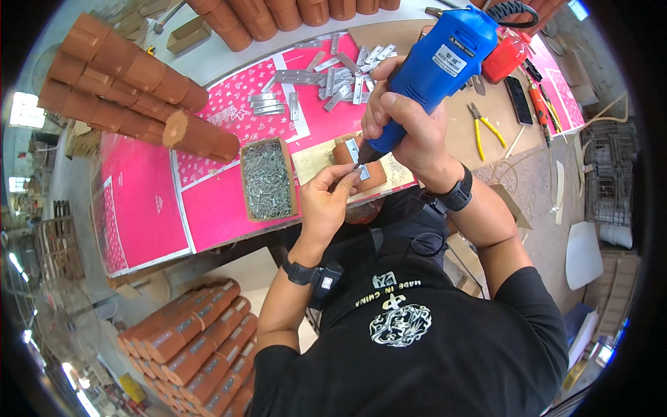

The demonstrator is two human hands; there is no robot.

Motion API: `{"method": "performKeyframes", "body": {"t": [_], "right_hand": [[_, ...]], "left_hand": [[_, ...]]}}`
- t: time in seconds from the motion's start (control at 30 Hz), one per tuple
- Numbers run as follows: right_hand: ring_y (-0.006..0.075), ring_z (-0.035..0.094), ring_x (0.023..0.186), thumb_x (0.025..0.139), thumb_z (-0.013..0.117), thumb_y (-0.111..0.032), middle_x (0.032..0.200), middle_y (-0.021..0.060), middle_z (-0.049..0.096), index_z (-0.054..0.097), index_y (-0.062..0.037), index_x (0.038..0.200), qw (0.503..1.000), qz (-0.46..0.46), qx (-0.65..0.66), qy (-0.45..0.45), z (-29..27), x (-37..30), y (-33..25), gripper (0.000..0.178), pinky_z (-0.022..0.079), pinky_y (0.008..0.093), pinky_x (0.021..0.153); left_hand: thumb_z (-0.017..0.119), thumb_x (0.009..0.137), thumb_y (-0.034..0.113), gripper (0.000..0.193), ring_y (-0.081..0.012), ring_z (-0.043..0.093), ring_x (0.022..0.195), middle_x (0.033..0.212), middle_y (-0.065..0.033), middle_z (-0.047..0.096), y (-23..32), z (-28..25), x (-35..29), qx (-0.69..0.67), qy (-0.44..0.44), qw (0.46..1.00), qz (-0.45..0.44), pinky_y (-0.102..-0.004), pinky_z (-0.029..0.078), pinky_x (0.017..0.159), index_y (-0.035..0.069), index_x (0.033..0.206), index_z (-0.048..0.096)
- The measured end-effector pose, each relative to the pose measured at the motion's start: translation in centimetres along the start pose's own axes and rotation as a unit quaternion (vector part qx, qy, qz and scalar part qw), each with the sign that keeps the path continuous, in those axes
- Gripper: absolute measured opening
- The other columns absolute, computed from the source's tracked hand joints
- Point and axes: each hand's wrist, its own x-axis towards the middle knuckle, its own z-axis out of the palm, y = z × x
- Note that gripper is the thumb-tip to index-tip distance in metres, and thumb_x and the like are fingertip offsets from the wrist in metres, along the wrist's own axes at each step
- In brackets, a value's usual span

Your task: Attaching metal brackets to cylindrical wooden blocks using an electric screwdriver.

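Observation:
My right hand [417,128] is wrapped round a blue power screwdriver [445,59], tilted with its tip pointing down to the left. The tip meets the fingers of my left hand [328,191], whose thumb and forefinger pinch something too small to make out. Just under them, a flat silver metal plate [365,170] lies on a short reddish-brown block [375,175] with a rounded side. That block rests on a pale board [313,161] at the table's near edge. Left of my left hand stands an open cardboard box [294,187] full of small screws [267,182].
Loose metal plates [344,83] lie scattered on the pink table [215,215]. Brown pieces are stacked at the left [125,87], along the back [257,21] and below the table [201,340]. Yellow-handled pliers [488,132], a phone [518,101] and a red bottle [504,61] lie right.

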Motion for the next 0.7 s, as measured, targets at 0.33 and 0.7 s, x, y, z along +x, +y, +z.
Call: {"method": "performKeyframes", "body": {"t": [0.33, 0.7], "right_hand": [[0.0149, 0.058, 0.051, 0.082, 0.056, -0.002, 0.064, 0.0067, 0.058, 0.054, 0.0049, 0.107, 0.999, -0.017, 0.041, 0.004, 0.4, 0.0, 0.3, 0.026, 0.049, 0.0288, 0.052], [0.0149, 0.059, 0.061, 0.086, 0.059, -0.005, 0.073, 0.0070, 0.057, 0.051, 0.0013, 0.115, 0.997, -0.021, -0.078, -0.003, -0.7, 0.9, 2.0, 0.031, 0.049, 0.0284, 0.058]], "left_hand": [[0.072, 0.091, 0.006, 0.014, -0.0092, 0.066, 0.076, 0.087, -0.0067, 0.073, -0.5, 0.4, 0.0, 0.040, 0.030, 0.998, 0.047, -0.0228, 0.052, 0.070, -0.004, 0.100, 0.070], [0.080, 0.081, 0.009, 0.012, -0.0226, 0.059, 0.112, 0.115, -0.0121, 0.066, -1.3, 1.1, 4.0, 0.254, 0.105, 0.940, 0.202, -0.0356, 0.048, 0.094, 0.003, 0.090, 0.076]]}}
